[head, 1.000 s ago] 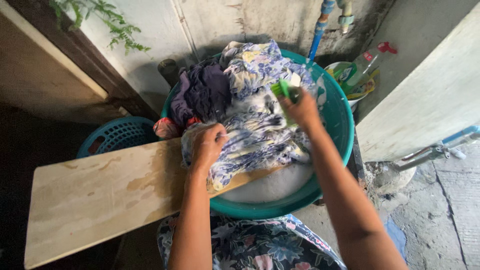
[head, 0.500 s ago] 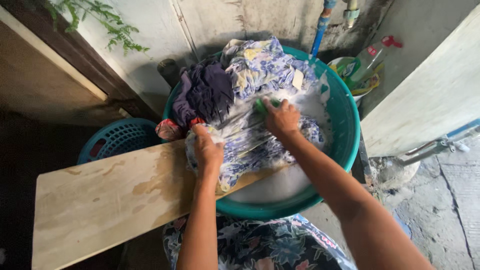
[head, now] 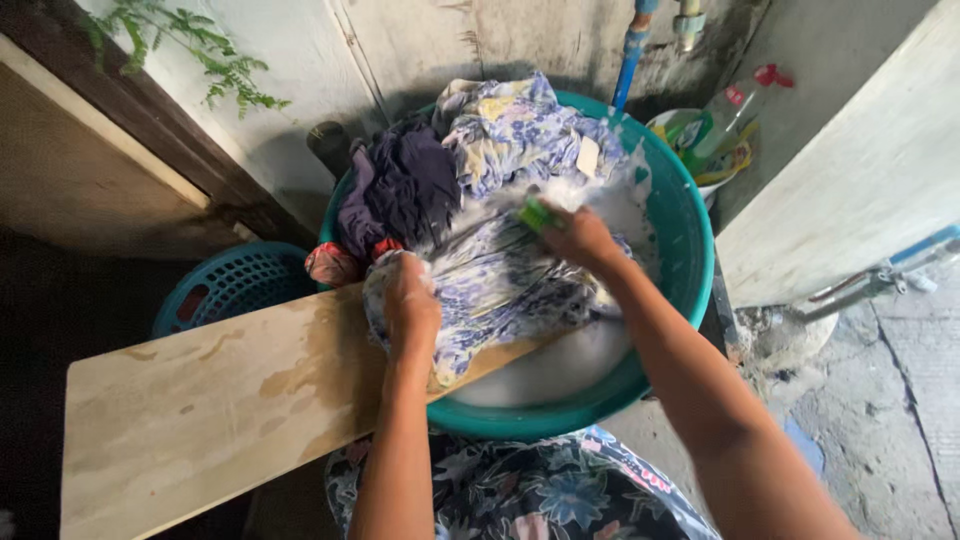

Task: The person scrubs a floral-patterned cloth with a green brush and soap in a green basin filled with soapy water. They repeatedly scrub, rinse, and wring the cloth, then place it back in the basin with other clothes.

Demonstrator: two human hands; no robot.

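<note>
A floral cloth point(head: 500, 290) is spread on the wooden board point(head: 220, 400) across the teal basin point(head: 690, 250), pressed by the left hand point(head: 410, 305) with curled fingers; a green brush point(head: 537, 213) is gripped in the right hand point(head: 580, 238).

— What are the hands on?
— The left hand point(head: 410, 300) presses a blue floral cloth point(head: 500, 290) flat onto the wooden board point(head: 220, 400); the right hand point(head: 580, 238) grips what looks like a green brush point(head: 537, 213), blurred, against the same cloth.
— And around them?
— The board's end rests in a teal basin point(head: 690, 240) of suds; dark clothes point(head: 400, 190) are heaped at its far side; a blue basket point(head: 235, 285) stands beside it.
</note>
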